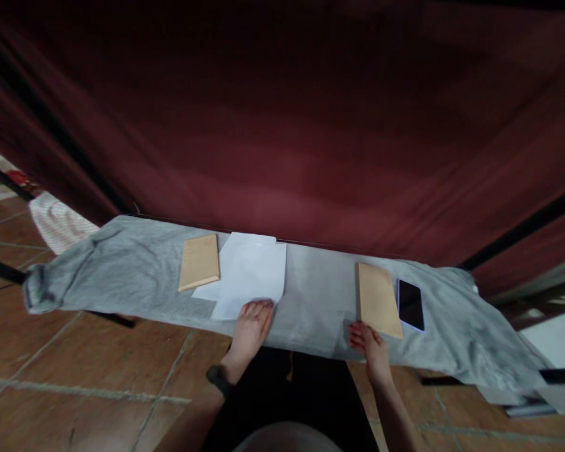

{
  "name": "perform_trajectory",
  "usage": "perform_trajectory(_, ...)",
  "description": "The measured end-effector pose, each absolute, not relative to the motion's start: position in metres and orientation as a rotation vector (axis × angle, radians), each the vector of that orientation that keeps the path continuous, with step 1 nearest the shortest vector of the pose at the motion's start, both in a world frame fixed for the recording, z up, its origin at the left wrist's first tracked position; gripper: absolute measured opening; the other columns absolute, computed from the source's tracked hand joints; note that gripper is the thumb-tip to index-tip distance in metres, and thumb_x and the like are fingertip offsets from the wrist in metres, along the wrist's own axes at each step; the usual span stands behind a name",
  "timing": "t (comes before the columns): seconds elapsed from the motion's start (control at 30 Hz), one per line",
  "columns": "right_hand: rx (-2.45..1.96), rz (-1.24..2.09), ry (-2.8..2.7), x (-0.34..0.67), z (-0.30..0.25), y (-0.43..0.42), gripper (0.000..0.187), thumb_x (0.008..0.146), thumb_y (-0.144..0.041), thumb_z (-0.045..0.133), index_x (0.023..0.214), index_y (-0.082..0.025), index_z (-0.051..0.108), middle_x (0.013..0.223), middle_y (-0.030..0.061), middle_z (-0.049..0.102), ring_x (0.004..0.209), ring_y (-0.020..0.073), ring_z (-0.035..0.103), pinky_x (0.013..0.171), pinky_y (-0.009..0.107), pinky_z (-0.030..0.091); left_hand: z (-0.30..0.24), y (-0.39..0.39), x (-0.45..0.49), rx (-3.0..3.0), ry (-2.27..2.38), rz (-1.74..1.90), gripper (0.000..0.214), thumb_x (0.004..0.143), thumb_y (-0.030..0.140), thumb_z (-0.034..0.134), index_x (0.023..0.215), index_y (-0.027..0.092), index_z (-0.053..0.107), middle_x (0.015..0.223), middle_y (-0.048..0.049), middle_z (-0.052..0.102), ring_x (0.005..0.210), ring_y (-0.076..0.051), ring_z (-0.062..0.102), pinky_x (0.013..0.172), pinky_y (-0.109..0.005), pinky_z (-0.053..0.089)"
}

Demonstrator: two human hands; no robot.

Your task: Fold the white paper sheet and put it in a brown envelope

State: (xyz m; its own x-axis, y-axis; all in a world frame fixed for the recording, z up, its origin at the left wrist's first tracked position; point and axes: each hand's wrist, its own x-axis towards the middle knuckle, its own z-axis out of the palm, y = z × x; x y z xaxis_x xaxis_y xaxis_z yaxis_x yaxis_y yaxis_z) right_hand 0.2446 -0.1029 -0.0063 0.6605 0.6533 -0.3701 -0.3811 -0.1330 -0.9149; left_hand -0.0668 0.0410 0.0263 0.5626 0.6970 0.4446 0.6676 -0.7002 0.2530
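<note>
My open left hand [252, 326] presses fingertips on white paper [254, 270] at the table's [320, 295] near edge; my right hand [370, 346] (open, holding nothing) rests beside a tan envelope [379, 298].

readable text: none | white papers [254, 270]: no legible print | phone [410, 304]: screen dark, no signs

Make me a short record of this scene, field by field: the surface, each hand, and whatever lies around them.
surface: table under a grey cloth, in front of a dark red curtain
left hand: open, fingertips on the near edge of the white sheets
right hand: open on the cloth, at the near corner of the right tan envelope; contact unclear
other items: left tan envelope beside the sheets; dark phone right of the right tan envelope
floor: brown tiles
</note>
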Motion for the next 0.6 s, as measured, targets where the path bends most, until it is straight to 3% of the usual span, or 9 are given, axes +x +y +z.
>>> perform_trajectory(0.07, -1.427, 1.027, -0.263, 0.226, 0.0, -0.094, 0.063, 0.044, -0.066, 0.088, 0.08, -0.017, 0.072, 0.076, 0.0088, 0.077, 0.058, 0.0202, 0.069, 0.054, 0.032, 0.058, 0.026, 0.019, -0.037, 2.794, 1.016, 0.794, 0.028, 0.1, 0.017, 0.044, 0.116, 0.021, 0.067, 0.119, -0.0074, 0.072, 0.109, -0.022, 0.065, 0.103, -0.043, 0.049)
perform_trajectory(0.23, -1.478, 1.137, -0.412, 0.187, 0.012, -0.069, 0.062, 0.062, -0.071, 0.075, 0.092, -0.017, 0.075, 0.084, 0.0081, 0.078, 0.064, 0.0217, 0.07, 0.058, 0.033, 0.058, 0.013, -0.025, 0.02, 2.833, 0.823, 0.777, 0.027, 0.098, 0.014, 0.047, 0.114, 0.017, 0.068, 0.117, -0.0093, 0.073, 0.111, -0.022, 0.066, 0.104, -0.04, 0.047)
perform_trajectory(0.4, -1.588, 0.82, -0.704, 0.193, 0.004, -0.053, 0.042, 0.063, -0.057, 0.076, 0.082, -0.019, 0.076, 0.076, 0.0032, 0.075, 0.071, 0.0208, 0.067, 0.067, 0.03, 0.055, 0.006, -0.032, 0.032, 2.82, 0.749, 0.75, 0.025, 0.099, 0.021, 0.051, 0.117, 0.019, 0.067, 0.12, -0.0085, 0.073, 0.114, -0.022, 0.066, 0.107, -0.04, 0.047)
perform_trajectory(0.6, -1.702, 0.629, -0.681, 0.213, -0.017, -0.055, 0.035, 0.074, -0.047, 0.063, 0.09, -0.018, 0.074, 0.073, 0.0037, 0.074, 0.067, 0.0202, 0.066, 0.063, 0.03, 0.053, -0.004, -0.006, 0.012, 2.833, 0.893, 0.64, 0.039, 0.1, 0.036, 0.051, 0.134, 0.02, 0.059, 0.142, -0.0108, 0.061, 0.132, -0.025, 0.057, 0.114, -0.047, 0.042)
